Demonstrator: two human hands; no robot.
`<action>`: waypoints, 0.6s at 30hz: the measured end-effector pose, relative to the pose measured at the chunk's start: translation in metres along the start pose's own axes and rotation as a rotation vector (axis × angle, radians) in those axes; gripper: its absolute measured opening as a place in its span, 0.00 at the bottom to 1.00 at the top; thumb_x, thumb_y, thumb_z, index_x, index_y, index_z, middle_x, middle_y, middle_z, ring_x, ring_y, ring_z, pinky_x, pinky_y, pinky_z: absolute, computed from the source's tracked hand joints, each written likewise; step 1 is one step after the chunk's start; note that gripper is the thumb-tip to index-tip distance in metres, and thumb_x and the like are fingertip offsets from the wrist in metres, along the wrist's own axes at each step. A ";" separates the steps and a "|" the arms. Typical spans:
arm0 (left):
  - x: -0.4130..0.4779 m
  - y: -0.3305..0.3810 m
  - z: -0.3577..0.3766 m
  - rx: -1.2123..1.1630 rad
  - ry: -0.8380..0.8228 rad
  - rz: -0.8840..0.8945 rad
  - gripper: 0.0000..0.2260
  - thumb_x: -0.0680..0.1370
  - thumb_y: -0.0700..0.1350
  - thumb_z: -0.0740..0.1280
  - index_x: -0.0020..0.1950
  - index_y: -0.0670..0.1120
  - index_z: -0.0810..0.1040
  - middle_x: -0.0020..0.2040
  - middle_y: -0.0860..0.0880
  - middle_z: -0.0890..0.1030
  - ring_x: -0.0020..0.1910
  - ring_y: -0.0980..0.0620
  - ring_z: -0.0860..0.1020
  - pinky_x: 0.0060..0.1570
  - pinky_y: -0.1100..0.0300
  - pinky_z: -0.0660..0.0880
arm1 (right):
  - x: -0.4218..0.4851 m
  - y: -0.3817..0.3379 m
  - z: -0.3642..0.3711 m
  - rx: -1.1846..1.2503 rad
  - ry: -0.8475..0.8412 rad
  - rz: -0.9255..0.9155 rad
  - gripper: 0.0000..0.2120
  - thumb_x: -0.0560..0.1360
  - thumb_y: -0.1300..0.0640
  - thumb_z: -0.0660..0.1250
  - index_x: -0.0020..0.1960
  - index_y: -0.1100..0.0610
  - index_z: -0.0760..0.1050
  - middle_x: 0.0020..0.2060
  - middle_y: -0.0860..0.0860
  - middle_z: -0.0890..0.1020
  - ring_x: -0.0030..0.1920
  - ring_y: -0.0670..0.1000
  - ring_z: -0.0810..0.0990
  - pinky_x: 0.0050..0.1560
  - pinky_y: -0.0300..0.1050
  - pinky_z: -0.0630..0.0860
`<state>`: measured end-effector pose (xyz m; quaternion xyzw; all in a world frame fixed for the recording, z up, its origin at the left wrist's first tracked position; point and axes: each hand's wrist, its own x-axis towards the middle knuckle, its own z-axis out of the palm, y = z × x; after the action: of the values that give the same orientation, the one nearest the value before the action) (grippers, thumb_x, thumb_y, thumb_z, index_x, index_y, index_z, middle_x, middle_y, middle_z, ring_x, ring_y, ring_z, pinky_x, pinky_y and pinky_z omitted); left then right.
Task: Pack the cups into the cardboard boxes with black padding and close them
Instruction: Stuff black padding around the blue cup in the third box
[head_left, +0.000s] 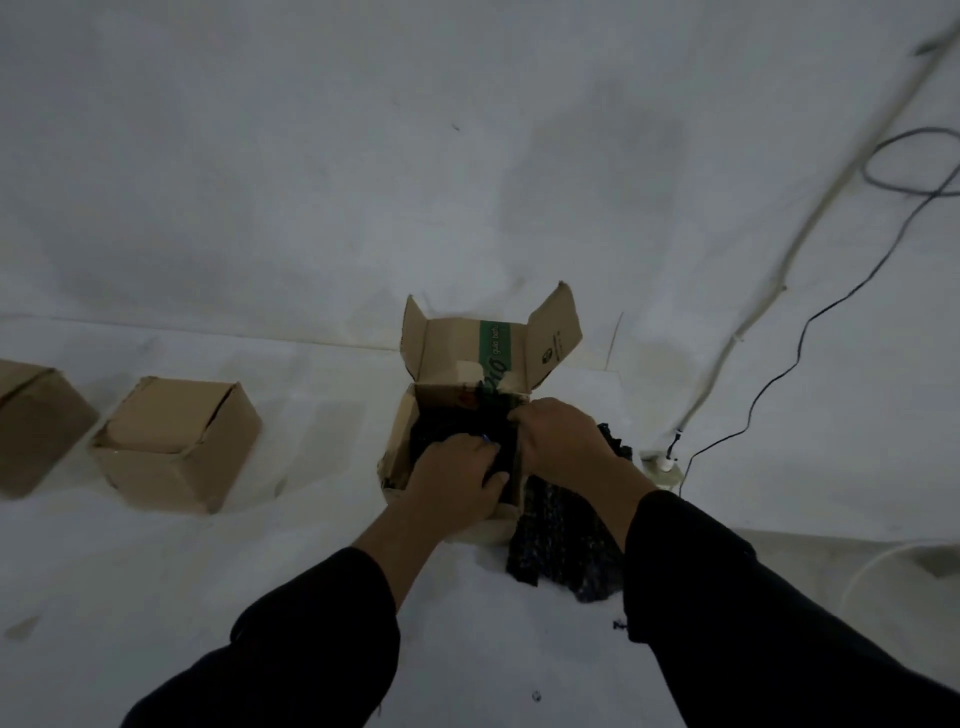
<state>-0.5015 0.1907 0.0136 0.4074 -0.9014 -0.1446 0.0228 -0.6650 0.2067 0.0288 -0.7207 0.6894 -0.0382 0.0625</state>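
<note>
An open cardboard box with a green strip on its raised back flap stands in the middle, on a white surface. Black padding fills its inside. My left hand reaches into the box from the near side, fingers down in the padding. My right hand lies over the box's right wall, fingers curled on the padding at the rim. No cup shows inside the box. More black padding lies heaped against the box's right side, under my right forearm.
Two closed cardboard boxes sit to the left, one nearer the middle and one at the frame's edge. A small pale cup-like object stands right of the padding. A black cable and a white cord run along the right.
</note>
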 end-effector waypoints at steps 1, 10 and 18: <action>0.001 0.004 0.001 0.006 0.009 -0.007 0.21 0.81 0.53 0.56 0.70 0.44 0.67 0.68 0.47 0.71 0.70 0.47 0.66 0.63 0.54 0.66 | -0.007 0.004 -0.001 0.011 0.020 0.009 0.16 0.77 0.58 0.58 0.63 0.57 0.73 0.56 0.56 0.77 0.59 0.58 0.74 0.55 0.50 0.74; 0.008 0.062 0.008 0.054 0.095 0.093 0.28 0.80 0.52 0.55 0.77 0.43 0.53 0.77 0.47 0.55 0.77 0.47 0.50 0.75 0.49 0.51 | -0.071 0.055 -0.006 0.073 0.129 0.134 0.20 0.78 0.59 0.57 0.69 0.56 0.68 0.65 0.55 0.74 0.67 0.55 0.69 0.66 0.45 0.65; 0.014 0.107 0.040 0.064 0.015 0.150 0.30 0.79 0.51 0.56 0.78 0.43 0.50 0.78 0.47 0.52 0.77 0.47 0.47 0.76 0.49 0.49 | -0.111 0.086 0.014 0.031 0.067 0.255 0.22 0.78 0.56 0.57 0.71 0.56 0.65 0.66 0.53 0.73 0.67 0.53 0.69 0.64 0.46 0.66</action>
<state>-0.5948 0.2571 0.0037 0.3405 -0.9334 -0.1105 0.0272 -0.7534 0.3149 0.0066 -0.6246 0.7763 -0.0647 0.0552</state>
